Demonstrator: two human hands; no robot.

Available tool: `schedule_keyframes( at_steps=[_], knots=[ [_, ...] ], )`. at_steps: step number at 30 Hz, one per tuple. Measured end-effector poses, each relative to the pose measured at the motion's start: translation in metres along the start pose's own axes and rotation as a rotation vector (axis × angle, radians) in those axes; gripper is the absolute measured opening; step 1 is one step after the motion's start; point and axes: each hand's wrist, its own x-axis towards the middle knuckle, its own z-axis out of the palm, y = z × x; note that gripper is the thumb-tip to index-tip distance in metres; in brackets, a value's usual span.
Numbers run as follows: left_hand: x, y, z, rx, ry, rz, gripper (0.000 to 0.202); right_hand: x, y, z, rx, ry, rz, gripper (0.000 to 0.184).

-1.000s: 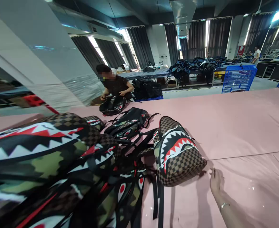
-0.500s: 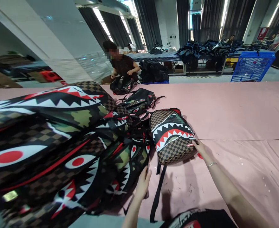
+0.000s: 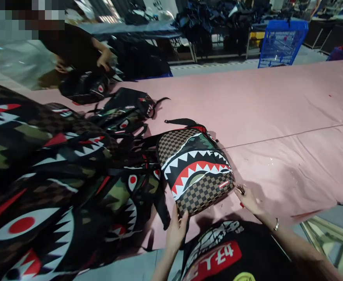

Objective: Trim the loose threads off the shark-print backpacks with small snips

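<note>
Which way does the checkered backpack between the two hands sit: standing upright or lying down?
Lying down: the backpack rests on the pink table, its toothed front facing up.

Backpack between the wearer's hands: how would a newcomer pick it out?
Find the long pink-covered table, then its near edge. There, the left hand and right hand flank the lower corners of one backpack. Unlike the piled bags on the left, its toothed, checked front is almost fully visible.

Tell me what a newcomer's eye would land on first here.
Probably the shark-mouthed bag on the pink table, with the left hand and right hand at its near corners. Next, the red-eyed bag pile filling the picture's left, then the blue crate beyond the table.
</note>
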Motion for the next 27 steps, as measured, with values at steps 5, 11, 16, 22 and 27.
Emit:
schedule_keyframes(
  at_steps=[5, 11, 16, 22, 27],
  knots=[
    [-0.024, 0.010, -0.015, 0.086, 0.181, 0.136, 0.053, -0.039, 0.006, -0.026, -0.093, 0.012, 0.195, 0.036],
    [-0.017, 0.102, 0.019, 0.110, 0.116, 0.650, 0.032, -0.031, -0.011, -0.029, -0.455, -0.002, 0.128, 0.032],
    [-0.005, 0.130, 0.067, 0.236, -0.081, 0.788, 0.049, -0.036, -0.022, -0.026, -0.526, -0.112, 0.006, 0.020],
    [-0.002, 0.121, 0.086, 0.249, -0.032, 0.767, 0.049, -0.041, -0.026, -0.019, -0.624, -0.146, 0.018, 0.021],
    [-0.002, 0.120, 0.086, 0.245, -0.030, 0.745, 0.043, -0.033, -0.035, -0.006, -0.001, -0.096, -0.029, 0.022]
  ],
)
